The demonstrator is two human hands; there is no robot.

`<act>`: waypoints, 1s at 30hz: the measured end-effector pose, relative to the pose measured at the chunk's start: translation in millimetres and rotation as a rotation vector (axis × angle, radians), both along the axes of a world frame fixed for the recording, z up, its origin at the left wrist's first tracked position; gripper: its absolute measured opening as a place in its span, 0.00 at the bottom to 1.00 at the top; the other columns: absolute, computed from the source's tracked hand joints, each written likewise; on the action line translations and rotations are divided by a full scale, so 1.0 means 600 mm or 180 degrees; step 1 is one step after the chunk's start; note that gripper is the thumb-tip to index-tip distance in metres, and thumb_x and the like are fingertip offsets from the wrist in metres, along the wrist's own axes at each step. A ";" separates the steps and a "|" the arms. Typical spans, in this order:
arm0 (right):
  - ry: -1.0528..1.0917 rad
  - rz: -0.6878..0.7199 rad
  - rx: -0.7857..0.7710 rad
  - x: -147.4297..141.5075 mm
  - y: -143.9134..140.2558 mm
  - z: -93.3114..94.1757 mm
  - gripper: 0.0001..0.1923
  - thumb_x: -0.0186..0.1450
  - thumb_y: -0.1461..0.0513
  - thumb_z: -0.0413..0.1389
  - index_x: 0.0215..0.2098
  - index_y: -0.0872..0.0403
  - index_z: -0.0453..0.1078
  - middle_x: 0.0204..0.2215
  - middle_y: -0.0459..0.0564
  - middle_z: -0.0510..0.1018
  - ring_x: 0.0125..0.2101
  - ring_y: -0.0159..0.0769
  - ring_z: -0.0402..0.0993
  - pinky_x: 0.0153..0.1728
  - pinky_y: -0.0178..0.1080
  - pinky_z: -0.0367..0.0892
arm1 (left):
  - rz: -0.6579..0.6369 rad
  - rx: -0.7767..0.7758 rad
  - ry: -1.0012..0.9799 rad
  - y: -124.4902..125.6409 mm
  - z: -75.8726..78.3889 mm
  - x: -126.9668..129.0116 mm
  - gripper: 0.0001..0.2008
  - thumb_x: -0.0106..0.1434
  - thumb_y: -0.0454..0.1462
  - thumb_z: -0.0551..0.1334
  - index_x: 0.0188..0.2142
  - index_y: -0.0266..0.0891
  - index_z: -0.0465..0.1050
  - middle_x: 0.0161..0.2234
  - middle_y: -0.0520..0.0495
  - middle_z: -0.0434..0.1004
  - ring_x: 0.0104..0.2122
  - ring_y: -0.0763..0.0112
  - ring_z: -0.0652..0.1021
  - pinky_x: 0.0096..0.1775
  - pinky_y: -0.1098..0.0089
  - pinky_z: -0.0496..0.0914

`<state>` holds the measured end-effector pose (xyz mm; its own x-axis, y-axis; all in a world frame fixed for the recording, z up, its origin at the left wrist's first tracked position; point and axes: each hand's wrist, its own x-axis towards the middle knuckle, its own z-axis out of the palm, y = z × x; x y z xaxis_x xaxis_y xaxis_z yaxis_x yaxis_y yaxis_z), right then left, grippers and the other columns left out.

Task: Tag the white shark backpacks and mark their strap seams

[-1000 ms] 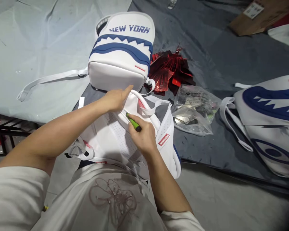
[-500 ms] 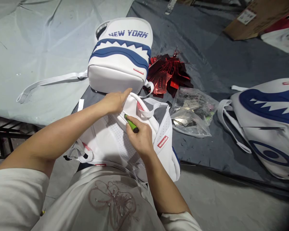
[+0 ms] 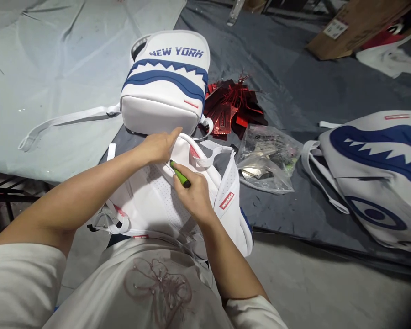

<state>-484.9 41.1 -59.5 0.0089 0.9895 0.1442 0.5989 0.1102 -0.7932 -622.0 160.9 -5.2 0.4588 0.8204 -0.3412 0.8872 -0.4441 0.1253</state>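
A white backpack (image 3: pixel 140 196) lies against my front at the table edge, its straps and perforated back panel facing up. On its white padded shoulder strap (image 3: pixel 183 148), my left hand (image 3: pixel 160 146) is closed on the edge, the index finger reaching along it. My right hand (image 3: pixel 196 192) is closed around a short green pen-like tool (image 3: pixel 181 176) with a dark end. The tool's tip points at the strap just below my left hand; whether it touches cannot be made out. Just beyond stands a second white backpack (image 3: pixel 160 112) with blue NEW YORK lettering.
Red and black hang tags (image 3: pixel 229 112) lie piled right of the second backpack. Beside them is a clear plastic bag (image 3: pixel 269 157) with small items inside. Another white-and-blue backpack (image 3: pixel 370 160) lies at right. A cardboard box (image 3: pixel 349 29) sits at the back on the dark-covered table (image 3: pixel 277 91).
The whole view has shifted slightly, so things sit a little further left. Both hands keep their places on the strap, and the green tool has barely moved against it.
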 end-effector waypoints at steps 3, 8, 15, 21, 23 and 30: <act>-0.0043 -0.0037 -0.0093 0.003 -0.003 0.003 0.19 0.65 0.62 0.55 0.52 0.51 0.78 0.42 0.51 0.84 0.40 0.42 0.81 0.46 0.41 0.73 | -0.0011 0.0006 -0.0007 0.001 0.000 -0.001 0.45 0.61 0.36 0.61 0.71 0.42 0.37 0.52 0.36 0.72 0.49 0.53 0.78 0.47 0.63 0.71; -0.0288 -0.0156 -0.0219 0.008 -0.011 0.013 0.18 0.64 0.61 0.55 0.51 0.49 0.79 0.39 0.51 0.84 0.37 0.43 0.81 0.44 0.43 0.74 | -0.0002 0.0035 0.0085 -0.001 0.005 0.001 0.44 0.62 0.36 0.60 0.71 0.44 0.37 0.52 0.37 0.72 0.48 0.53 0.78 0.45 0.64 0.72; 0.0356 -0.0046 -0.0128 -0.006 0.002 -0.002 0.18 0.65 0.63 0.55 0.51 0.50 0.78 0.43 0.48 0.83 0.40 0.38 0.80 0.46 0.38 0.73 | 0.0002 0.0077 0.0074 -0.004 0.008 -0.002 0.42 0.63 0.37 0.59 0.71 0.42 0.39 0.54 0.36 0.72 0.49 0.53 0.77 0.45 0.64 0.71; -0.0163 -0.0135 -0.0143 -0.012 -0.005 0.012 0.16 0.66 0.62 0.56 0.50 0.47 0.78 0.39 0.47 0.84 0.39 0.39 0.80 0.44 0.37 0.71 | -0.0071 0.0234 -0.0058 -0.011 0.005 -0.020 0.36 0.66 0.39 0.53 0.71 0.43 0.40 0.57 0.35 0.72 0.49 0.52 0.78 0.44 0.62 0.71; -0.0440 -0.0131 -0.0240 -0.009 -0.006 0.015 0.16 0.66 0.61 0.56 0.51 0.47 0.78 0.37 0.47 0.84 0.38 0.41 0.80 0.43 0.38 0.70 | -0.0134 0.0320 -0.0066 -0.006 0.001 -0.023 0.35 0.67 0.42 0.51 0.70 0.43 0.39 0.58 0.34 0.71 0.50 0.49 0.77 0.45 0.60 0.71; -0.0529 0.0048 -0.0105 -0.018 -0.008 0.029 0.13 0.68 0.60 0.53 0.48 0.47 0.77 0.31 0.44 0.83 0.34 0.37 0.78 0.39 0.35 0.66 | -0.0015 0.0224 0.0227 0.001 0.005 -0.022 0.34 0.68 0.50 0.43 0.69 0.51 0.31 0.59 0.43 0.72 0.52 0.45 0.75 0.46 0.55 0.69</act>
<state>-495.4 36.3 -42.3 -0.0272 0.9936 0.1097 0.7206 0.0956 -0.6867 -635.3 161.5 -2.5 0.4393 0.8414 -0.3148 0.8906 -0.4537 0.0302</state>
